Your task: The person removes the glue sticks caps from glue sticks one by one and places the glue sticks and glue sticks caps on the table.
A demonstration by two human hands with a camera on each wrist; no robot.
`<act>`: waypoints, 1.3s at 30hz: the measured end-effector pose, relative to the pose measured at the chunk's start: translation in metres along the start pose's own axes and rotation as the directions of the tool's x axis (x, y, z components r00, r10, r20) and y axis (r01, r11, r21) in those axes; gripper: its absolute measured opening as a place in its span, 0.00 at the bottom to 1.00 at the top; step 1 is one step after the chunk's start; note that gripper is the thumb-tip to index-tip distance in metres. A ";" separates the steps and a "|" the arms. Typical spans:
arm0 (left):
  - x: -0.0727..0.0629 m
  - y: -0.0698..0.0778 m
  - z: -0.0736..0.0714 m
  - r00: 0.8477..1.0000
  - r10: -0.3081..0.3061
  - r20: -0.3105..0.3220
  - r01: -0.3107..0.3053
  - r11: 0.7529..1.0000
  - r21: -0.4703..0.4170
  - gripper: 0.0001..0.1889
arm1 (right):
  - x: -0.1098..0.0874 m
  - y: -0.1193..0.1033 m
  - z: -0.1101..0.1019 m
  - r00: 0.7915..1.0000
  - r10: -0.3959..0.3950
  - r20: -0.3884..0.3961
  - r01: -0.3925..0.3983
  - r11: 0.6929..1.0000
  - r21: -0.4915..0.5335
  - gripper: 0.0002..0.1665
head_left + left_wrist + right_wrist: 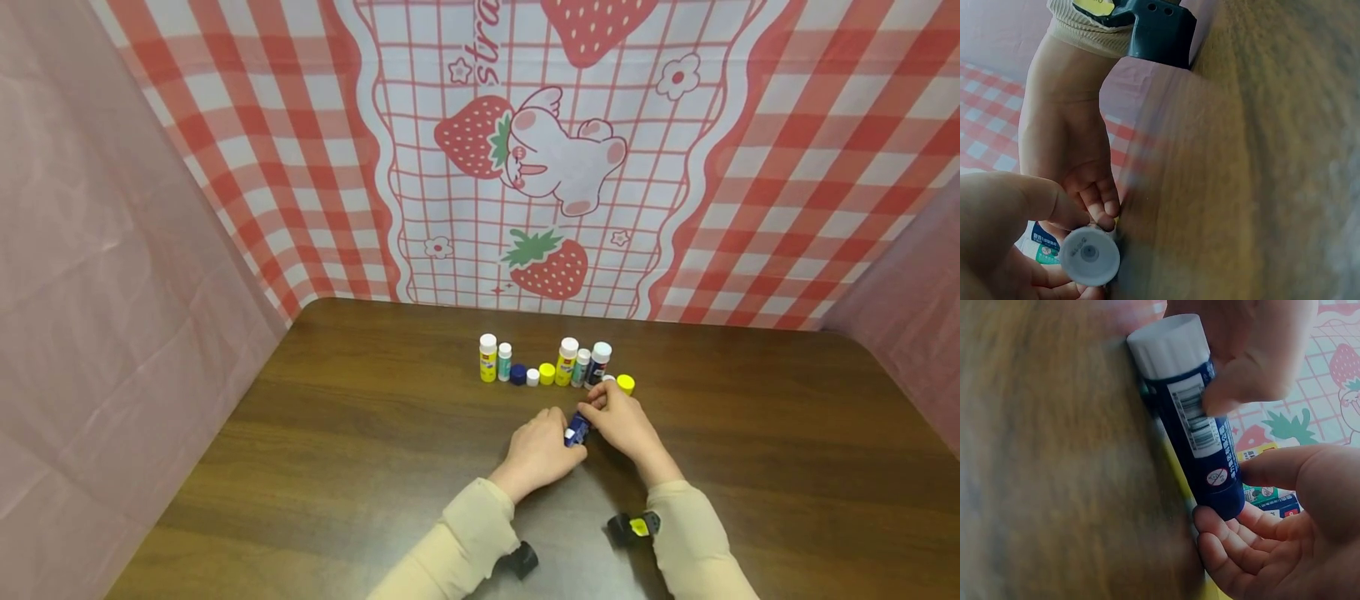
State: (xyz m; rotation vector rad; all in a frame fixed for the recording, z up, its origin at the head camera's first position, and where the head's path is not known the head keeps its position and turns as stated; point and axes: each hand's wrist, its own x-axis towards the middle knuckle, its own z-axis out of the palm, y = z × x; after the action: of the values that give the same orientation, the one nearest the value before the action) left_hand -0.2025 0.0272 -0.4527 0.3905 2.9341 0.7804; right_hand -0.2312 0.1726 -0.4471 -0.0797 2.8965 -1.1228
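Observation:
A dark blue glue stick point(577, 428) with a white base lies slantwise between both hands, just above or on the table; which, I cannot tell. My left hand point(542, 447) grips its barrel near the white base. At the other end, the fingers and thumb of my right hand point(621, 419) pinch the blue cap point(1229, 499). In the right wrist view the barcode label point(1196, 415) shows, with the left thumb beside it. The left wrist view looks straight at the round white base point(1090, 256), which hides most of the barrel.
Behind the hands runs a row on the wooden table point(360, 433): yellow glue sticks point(488, 360), small green ones point(505, 363), a dark blue one point(598, 363), and loose blue point(518, 375), white point(532, 377) and yellow caps point(547, 374). A checked strawberry cloth point(315, 167) hangs behind.

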 end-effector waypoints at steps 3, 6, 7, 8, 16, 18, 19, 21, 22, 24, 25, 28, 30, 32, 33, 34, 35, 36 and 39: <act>0.000 -0.002 -0.001 1.000 -0.001 0.001 0.001 1.000 -0.024 0.14 | -0.001 0.000 0.000 1.000 -0.008 -0.003 0.008 1.000 -0.011 0.16; 0.001 -0.006 -0.004 1.000 0.027 0.002 -0.027 0.999 -0.041 0.14 | -0.001 0.000 0.001 1.000 -0.012 -0.002 0.012 1.000 -0.006 0.17; 0.002 -0.008 -0.006 0.999 0.039 0.001 -0.039 0.998 -0.046 0.14 | -0.001 0.000 0.002 1.000 -0.013 0.005 0.013 1.000 0.005 0.18; 0.002 -0.010 -0.008 0.999 0.053 0.001 -0.053 0.997 -0.048 0.14 | 0.000 0.000 0.002 1.000 -0.015 0.013 0.014 1.000 0.019 0.18; 0.006 -0.025 -0.023 0.992 0.121 -0.032 -0.122 0.992 -0.036 0.12 | 0.002 0.006 0.001 0.980 -0.107 0.170 0.067 0.972 0.224 0.21; 0.007 -0.027 -0.024 0.992 0.117 -0.048 -0.118 0.993 -0.026 0.12 | 0.002 0.007 0.001 0.968 -0.141 0.206 0.082 0.959 0.269 0.22; 0.007 -0.028 -0.025 0.992 0.112 -0.057 -0.114 0.993 -0.023 0.12 | 0.002 0.008 0.000 0.963 -0.161 0.217 0.094 0.953 0.287 0.22; 0.008 -0.029 -0.024 0.992 0.106 -0.068 -0.107 0.994 -0.020 0.12 | 0.003 0.009 0.000 0.957 -0.183 0.227 0.109 0.946 0.304 0.22; 0.009 -0.029 -0.024 0.992 0.105 -0.071 -0.107 0.994 -0.021 0.12 | 0.003 0.010 0.000 0.955 -0.188 0.228 0.111 0.943 0.312 0.21; 0.010 -0.029 -0.024 0.991 0.109 -0.076 -0.111 0.994 -0.023 0.13 | 0.003 0.010 0.000 0.954 -0.194 0.229 0.110 0.936 0.336 0.20; 0.009 -0.029 -0.024 0.991 0.113 -0.077 -0.115 0.993 -0.025 0.13 | 0.003 0.010 0.000 0.953 -0.198 0.231 0.110 0.932 0.346 0.20; 0.009 -0.027 -0.024 0.989 0.124 -0.084 -0.127 0.992 -0.026 0.13 | 0.003 0.010 0.000 0.952 -0.192 0.236 0.094 0.923 0.374 0.19; 0.008 -0.026 -0.024 0.988 0.128 -0.087 -0.131 0.991 -0.030 0.12 | 0.002 0.009 0.000 0.951 -0.193 0.240 0.089 0.918 0.385 0.19; 0.008 -0.026 -0.024 0.987 0.129 -0.091 -0.132 0.991 -0.034 0.12 | 0.002 0.009 0.000 0.950 -0.196 0.244 0.087 0.915 0.395 0.20; 0.009 -0.026 -0.023 0.987 0.129 -0.094 -0.133 0.990 -0.036 0.12 | 0.002 0.010 0.000 0.949 -0.199 0.245 0.088 0.912 0.400 0.19; 0.009 -0.026 -0.023 0.987 0.130 -0.095 -0.134 0.990 -0.037 0.12 | 0.002 0.009 0.000 0.948 -0.202 0.247 0.089 0.910 0.405 0.20; 0.009 -0.026 -0.023 0.986 0.135 -0.099 -0.139 0.990 -0.037 0.12 | 0.002 0.009 0.000 0.946 -0.207 0.248 0.091 0.906 0.413 0.20; 0.009 -0.026 -0.023 0.985 0.140 -0.103 -0.145 0.989 -0.037 0.12 | 0.002 0.009 0.000 0.946 -0.210 0.248 0.090 0.903 0.420 0.20; 0.010 -0.027 -0.022 0.980 0.161 -0.118 -0.166 0.986 -0.031 0.11 | 0.001 0.008 0.000 0.945 -0.212 0.250 0.084 0.894 0.440 0.20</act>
State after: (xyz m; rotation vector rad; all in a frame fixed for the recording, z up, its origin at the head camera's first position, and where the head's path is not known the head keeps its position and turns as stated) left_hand -0.2210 -0.0033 -0.4471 0.6094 3.0163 0.9102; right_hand -0.2329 0.1788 -0.4528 -0.4231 2.3620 -1.5891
